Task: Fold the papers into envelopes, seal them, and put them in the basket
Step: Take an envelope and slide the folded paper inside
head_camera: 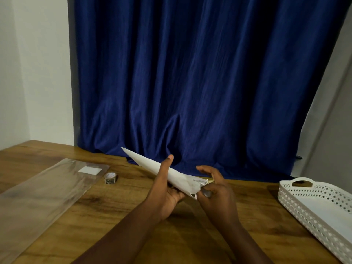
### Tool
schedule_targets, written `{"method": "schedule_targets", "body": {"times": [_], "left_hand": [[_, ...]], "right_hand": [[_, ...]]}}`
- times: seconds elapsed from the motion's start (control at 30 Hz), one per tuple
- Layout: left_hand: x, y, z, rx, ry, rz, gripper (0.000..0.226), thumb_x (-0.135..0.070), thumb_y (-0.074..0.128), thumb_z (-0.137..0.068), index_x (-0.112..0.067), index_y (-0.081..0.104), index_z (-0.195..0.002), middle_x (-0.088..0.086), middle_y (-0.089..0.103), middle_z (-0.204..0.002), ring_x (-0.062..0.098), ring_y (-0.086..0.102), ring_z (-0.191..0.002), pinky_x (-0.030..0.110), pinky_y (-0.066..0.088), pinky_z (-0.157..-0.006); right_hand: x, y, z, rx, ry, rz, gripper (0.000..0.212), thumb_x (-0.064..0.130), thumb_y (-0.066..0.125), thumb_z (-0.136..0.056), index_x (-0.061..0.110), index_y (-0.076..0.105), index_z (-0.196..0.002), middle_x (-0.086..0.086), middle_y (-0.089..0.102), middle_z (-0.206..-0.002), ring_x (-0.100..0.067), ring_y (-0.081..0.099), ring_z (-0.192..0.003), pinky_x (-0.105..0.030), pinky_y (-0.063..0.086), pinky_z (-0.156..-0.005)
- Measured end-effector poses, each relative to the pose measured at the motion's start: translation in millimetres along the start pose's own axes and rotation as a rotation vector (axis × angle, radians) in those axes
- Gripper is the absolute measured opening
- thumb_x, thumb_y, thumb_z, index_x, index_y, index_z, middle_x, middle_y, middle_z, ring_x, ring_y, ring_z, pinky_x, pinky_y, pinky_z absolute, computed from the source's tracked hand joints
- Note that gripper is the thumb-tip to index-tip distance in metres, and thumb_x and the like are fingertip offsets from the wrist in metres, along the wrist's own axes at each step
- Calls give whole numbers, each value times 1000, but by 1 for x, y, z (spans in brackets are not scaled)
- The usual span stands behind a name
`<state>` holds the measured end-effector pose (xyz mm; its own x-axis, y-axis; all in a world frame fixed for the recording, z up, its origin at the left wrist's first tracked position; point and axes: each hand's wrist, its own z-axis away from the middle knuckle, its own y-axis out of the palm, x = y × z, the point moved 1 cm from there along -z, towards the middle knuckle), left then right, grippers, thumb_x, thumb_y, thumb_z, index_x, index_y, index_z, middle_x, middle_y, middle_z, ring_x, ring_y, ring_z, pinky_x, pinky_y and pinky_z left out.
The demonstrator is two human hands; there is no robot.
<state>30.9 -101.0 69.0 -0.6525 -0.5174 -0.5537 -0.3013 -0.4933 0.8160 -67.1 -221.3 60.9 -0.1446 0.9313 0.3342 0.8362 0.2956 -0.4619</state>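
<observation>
A folded white paper envelope (pixel 150 164) is held edge-on above the wooden table (pixel 118 210), its far tip pointing up and to the left. My left hand (pixel 165 189) grips it from below, thumb up along its near face. My right hand (pixel 215 189) pinches the envelope's near end, where the paper looks crumpled and a small yellowish piece shows. The white perforated basket (pixel 297 204) stands at the right edge of the table, apart from both hands.
A clear plastic sleeve (pixel 40 195) with a white label lies flat on the left of the table. A small roll of tape (pixel 111 178) sits beside it. A dark blue curtain (pixel 200 82) hangs behind the table's far edge.
</observation>
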Motion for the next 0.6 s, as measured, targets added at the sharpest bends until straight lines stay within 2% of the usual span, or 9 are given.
{"method": "schedule_targets", "body": {"times": [0.07,0.13,0.2,0.3,0.33,0.4,0.5,0.57,0.6], "left_hand": [[-5,-3,-5,-19,18,36,87,-56,82,-74,-5,54,-139,24,67,-127,38,68,-115,58,57,-94],[-9,-7,-10,-21,10,100,88,-56,78,-80,-3,48,-143,31,62,-132,45,63,-121,65,50,-100],[-16,-6,-5,-10,29,93,84,-56,73,-85,-2,48,-143,29,66,-127,42,66,-116,62,53,-97],[-20,-6,-2,56,-40,138,92,-58,77,-76,5,52,-138,31,67,-125,42,66,-118,62,51,-101],[-19,-8,-2,103,-77,139,98,-59,79,-72,7,51,-139,34,63,-130,45,62,-124,64,50,-102],[-15,-8,-2,206,-163,110,108,-65,79,-71,7,45,-145,35,57,-139,48,57,-130,67,49,-101],[-9,-5,-1,242,-236,-3,115,-78,67,-71,3,41,-148,37,55,-138,51,54,-132,69,36,-112],[-8,-3,1,194,-197,-86,131,-85,74,-56,-9,34,-155,37,46,-147,52,43,-140,70,28,-116],[-10,-6,-2,147,-148,-135,140,-86,78,-47,-19,28,-159,33,38,-154,50,35,-145,70,26,-117]], "right_hand": [[3,-3,-1,0,-26,-89,13,31,66,-81,32,69,-68,14,61,-129,2,61,-111,-22,55,-76],[6,-6,-1,-22,-48,-194,4,27,69,-80,24,69,-80,8,62,-118,-8,61,-113,-29,54,-84],[10,-11,-1,-24,-8,-329,24,31,76,-77,18,61,-92,10,62,-112,-14,62,-111,-35,54,-86],[14,-13,-1,40,133,-389,79,43,93,-62,25,49,-125,24,57,-127,-5,57,-122,-19,49,-95],[13,-12,0,51,147,-358,86,42,93,-61,26,47,-132,30,55,-131,0,55,-124,-15,48,-96],[7,-8,0,56,165,-331,70,32,89,-70,26,58,-131,28,62,-126,1,60,-118,-20,52,-95],[2,-7,-3,-45,264,-451,24,8,81,-81,21,77,-101,7,78,-99,-6,73,-95,-30,59,-86],[0,-13,-10,-192,385,-565,9,7,79,-81,15,77,-84,4,78,-79,-5,72,-73,-25,59,-69],[0,-19,-15,-262,451,-642,4,12,77,-83,10,76,-86,1,78,-78,-8,72,-71,-26,58,-67]]}}
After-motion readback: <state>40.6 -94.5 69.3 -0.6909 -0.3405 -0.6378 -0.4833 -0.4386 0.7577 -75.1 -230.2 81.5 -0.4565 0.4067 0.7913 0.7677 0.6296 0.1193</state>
